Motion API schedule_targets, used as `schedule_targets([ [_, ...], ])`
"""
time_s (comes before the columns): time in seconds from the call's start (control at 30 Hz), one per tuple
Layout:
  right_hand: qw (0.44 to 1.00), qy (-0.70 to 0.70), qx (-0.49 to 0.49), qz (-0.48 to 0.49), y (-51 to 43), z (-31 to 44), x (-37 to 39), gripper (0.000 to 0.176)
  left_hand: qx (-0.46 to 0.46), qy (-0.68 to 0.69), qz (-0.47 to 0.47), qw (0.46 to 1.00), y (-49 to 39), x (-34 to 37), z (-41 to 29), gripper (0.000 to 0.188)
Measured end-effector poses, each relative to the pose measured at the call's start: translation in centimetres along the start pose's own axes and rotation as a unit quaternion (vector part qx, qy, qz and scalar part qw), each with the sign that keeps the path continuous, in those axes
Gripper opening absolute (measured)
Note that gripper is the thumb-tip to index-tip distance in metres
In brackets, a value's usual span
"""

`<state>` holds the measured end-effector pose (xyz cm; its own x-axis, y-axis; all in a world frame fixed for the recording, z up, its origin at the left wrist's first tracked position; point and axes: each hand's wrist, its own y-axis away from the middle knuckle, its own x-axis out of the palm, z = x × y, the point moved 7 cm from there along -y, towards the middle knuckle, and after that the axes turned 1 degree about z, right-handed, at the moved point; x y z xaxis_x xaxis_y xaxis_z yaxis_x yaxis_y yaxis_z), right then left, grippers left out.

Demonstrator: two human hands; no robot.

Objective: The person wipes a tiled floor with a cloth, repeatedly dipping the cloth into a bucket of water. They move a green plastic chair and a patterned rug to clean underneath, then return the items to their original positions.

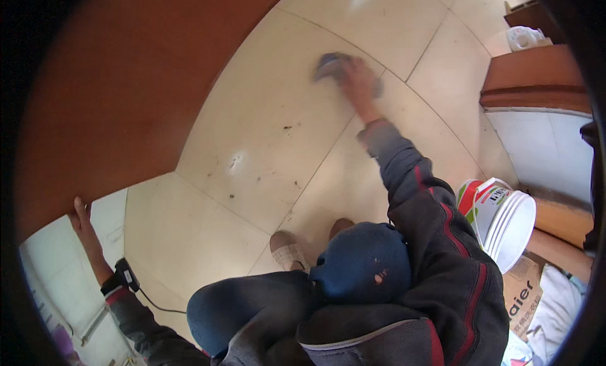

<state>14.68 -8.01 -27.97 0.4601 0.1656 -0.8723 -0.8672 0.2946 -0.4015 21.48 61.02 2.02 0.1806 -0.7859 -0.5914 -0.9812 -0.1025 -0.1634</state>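
My right hand (358, 82) is stretched out far in front of me, pressing a dark blue-grey cloth (329, 65) to the beige tiled floor (265, 96). Both are smeared by motion blur. At the far left, my left hand (84, 219) touches the lower edge of a large reddish-brown wooden panel (118, 82). How its fingers close there is hard to make out. Several dark specks and smudges (287, 127) lie on the tiles between the cloth and my shoes (286, 247). My bent knee (364, 262), in worn blue trousers, is below.
A white plastic bucket (516, 228) with a handle lies tilted at my right. Beside it are a printed cardboard box (521, 290) and a white cloth (554, 304). A brown wooden ledge (535, 77) holds a white plastic container (523, 38). A black adapter (127, 273) with a cable is near my left wrist.
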Motion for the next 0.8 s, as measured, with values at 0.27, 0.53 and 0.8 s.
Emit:
schedule_targets([
  [0.27, 0.954, -0.138, -0.228, 0.136, 14.8, 28.4, 4.9, 0.046, -0.025, 0.008, 0.023, 0.999, 1.3, 2.4, -3.0, 0.061],
  [0.53, 0.920, -0.356, -0.114, 0.115, -0.7, 17.0, 4.0, 0.052, -0.040, -0.008, 0.079, 0.996, 2.4, 4.1, -4.0, 0.060],
  [0.8, 0.983, -0.008, -0.083, 0.161, -1.7, 20.3, 10.8, 0.035, -0.052, 0.013, 0.059, 0.997, 2.0, 3.7, -3.5, 0.069],
])
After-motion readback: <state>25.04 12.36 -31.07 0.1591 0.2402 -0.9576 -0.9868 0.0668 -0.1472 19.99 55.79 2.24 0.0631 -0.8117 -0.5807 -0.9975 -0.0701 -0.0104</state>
